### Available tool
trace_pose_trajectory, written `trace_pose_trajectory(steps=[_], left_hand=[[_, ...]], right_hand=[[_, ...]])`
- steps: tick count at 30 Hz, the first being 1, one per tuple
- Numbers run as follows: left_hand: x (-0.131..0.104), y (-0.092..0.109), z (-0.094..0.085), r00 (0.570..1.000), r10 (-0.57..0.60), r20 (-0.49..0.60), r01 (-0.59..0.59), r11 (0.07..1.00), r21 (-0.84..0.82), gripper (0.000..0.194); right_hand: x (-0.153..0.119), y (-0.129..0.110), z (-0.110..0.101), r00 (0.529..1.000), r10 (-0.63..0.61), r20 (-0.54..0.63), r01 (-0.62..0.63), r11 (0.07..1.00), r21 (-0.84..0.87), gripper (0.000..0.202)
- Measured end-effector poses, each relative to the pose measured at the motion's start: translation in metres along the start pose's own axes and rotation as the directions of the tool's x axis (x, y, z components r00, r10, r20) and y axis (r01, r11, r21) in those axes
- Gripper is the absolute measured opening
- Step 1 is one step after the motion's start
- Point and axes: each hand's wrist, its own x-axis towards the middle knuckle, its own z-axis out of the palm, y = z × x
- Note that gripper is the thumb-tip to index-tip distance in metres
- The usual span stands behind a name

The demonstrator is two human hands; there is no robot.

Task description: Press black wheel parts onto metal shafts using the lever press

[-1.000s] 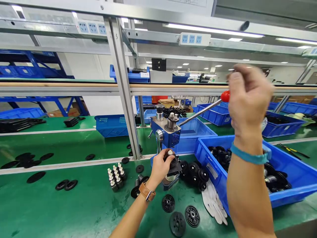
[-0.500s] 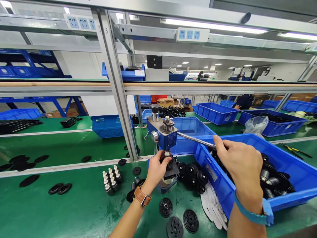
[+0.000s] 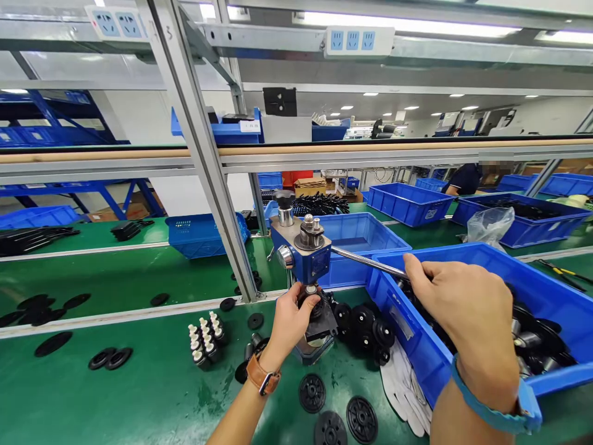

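Observation:
A blue hand press (image 3: 309,250) stands on the green bench in the middle of the view. My right hand (image 3: 467,315) is wrapped round the end of its long metal lever (image 3: 365,259), which reaches out to the right. Under the ram, my left hand (image 3: 294,318) grips a black round part (image 3: 315,304) with a pale top, between thumb and fingers. The part sits on the press's dark fixture (image 3: 323,327), and my fingers hide some of it. Black discs (image 3: 312,393) lie on the bench in front of the press.
A large blue bin (image 3: 419,352) of black parts stands at right, with white gloves (image 3: 403,386) beside it. Black wheel-like parts (image 3: 364,321) are heaped right of the press. White-topped cylinders (image 3: 204,340) stand in rows at left. A metal post (image 3: 199,142) rises behind.
The camera view has shifted slightly. Both hands keep their holds on the lever and the black part; no clear movement of the lever shows.

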Motion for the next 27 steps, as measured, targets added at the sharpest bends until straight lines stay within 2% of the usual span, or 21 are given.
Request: trace_pose_trajectory(steps=[4,10,17,19,23,25,27], left_hand=[[-0.001,-0.001,0.0,1.0,0.005,-0.005,-0.005,1.0,-0.001,0.021],[-0.003,-0.001,0.003,1.0,-0.009,-0.017,0.009,1.0,-0.019,0.021],[-0.001,0.004,0.001,1.0,-0.009,-0.027,0.01,0.999,0.041,0.028],[0.0,0.005,-0.002,0.999,0.005,-0.038,-0.002,0.997,0.074,0.03],[-0.002,0.01,0.001,0.995,0.025,-0.099,-0.012,0.992,0.127,0.036],[-0.01,0.019,0.018,0.994,0.043,-0.102,-0.031,0.993,0.114,0.034],[-0.023,0.035,0.05,0.993,0.116,-0.008,-0.115,0.99,0.085,0.027]], right_hand=[[-0.012,-0.004,0.008,0.994,0.065,-0.093,-0.069,0.997,-0.043,0.06],[-0.019,0.0,0.023,0.962,0.046,-0.268,-0.044,0.999,0.012,0.064],[-0.017,-0.003,0.029,0.925,-0.014,-0.379,0.038,0.998,0.056,0.062],[-0.015,-0.004,0.026,0.946,-0.009,-0.325,0.03,0.998,0.061,0.06],[0.003,-0.004,0.002,0.998,-0.035,-0.059,0.04,0.995,0.094,0.058],[0.021,-0.005,-0.016,0.996,-0.091,0.023,0.089,0.991,0.098,0.058],[0.04,-0.008,-0.033,0.991,-0.133,0.03,0.131,0.989,0.075,0.056]])
